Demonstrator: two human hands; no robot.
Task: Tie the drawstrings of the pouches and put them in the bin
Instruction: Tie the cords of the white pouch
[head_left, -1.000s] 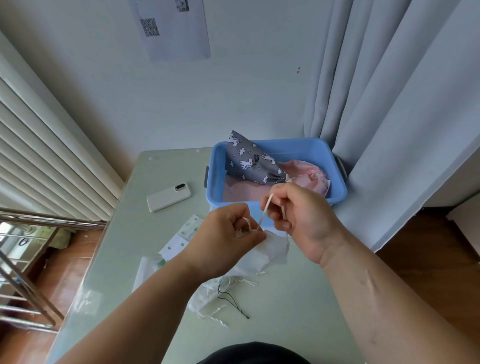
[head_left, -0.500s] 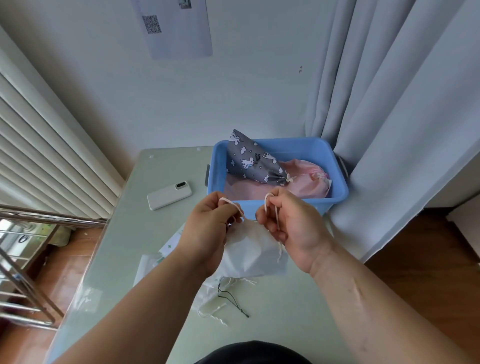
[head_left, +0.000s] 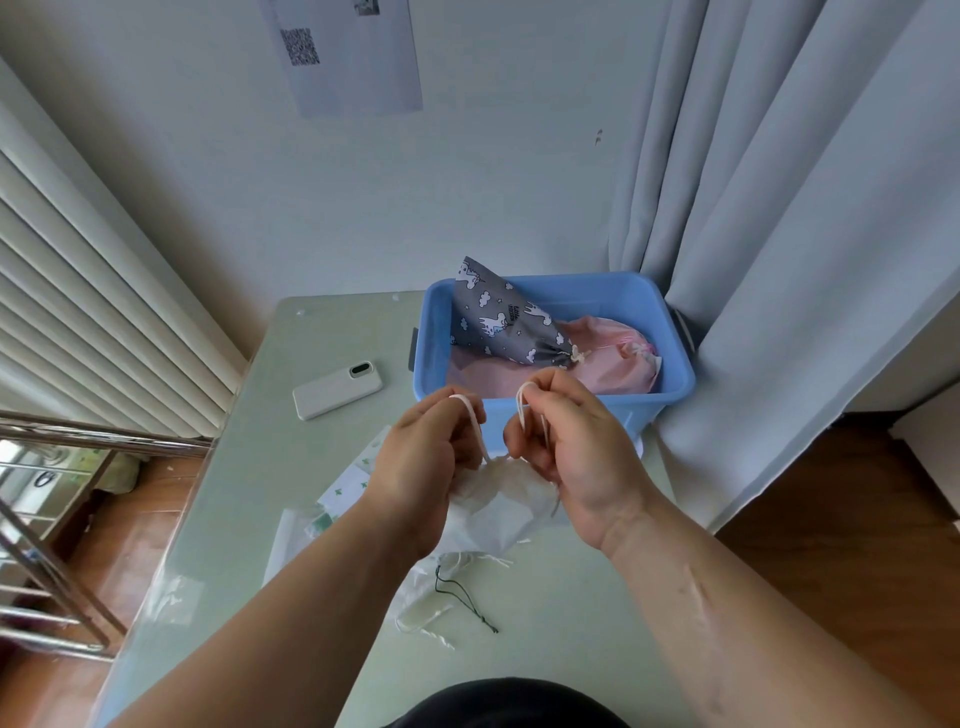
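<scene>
My left hand (head_left: 421, 462) and right hand (head_left: 566, 447) are raised over the pale green glass-topped table (head_left: 291, 519), each pinching one loop of white drawstring (head_left: 470, 415) between thumb and curled fingers. The strings run down to the gathered mouth of the white fabric pouch (head_left: 498, 512), which hangs between my hands just above the tabletop. Behind it at the table's far right sits the blue plastic bin (head_left: 672, 387), touching the curtain. In the bin, a grey pouch with white unicorn print (head_left: 498, 325) leans on the left wall, with a pink pouch (head_left: 615, 358) lying beside and under it; both have their mouths drawn shut. Below my hands lies a loose pile of white pouches (head_left: 431, 608) with a thin black cord (head_left: 462, 603). Flat white pouches with small green prints (head_left: 348, 488) lie to its left. A white phone (head_left: 337, 389) lies face down left of the bin, apart from it. Room: plain white wall (head_left: 467, 182) with a paper sheet bearing a QR code (head_left: 353, 57), pale grey curtain (head_left: 779, 208) on the right, white slatted panel (head_left: 78, 312) on the left, metal rail frame (head_left: 47, 545) below it, brown wood floor (head_left: 857, 519).
</scene>
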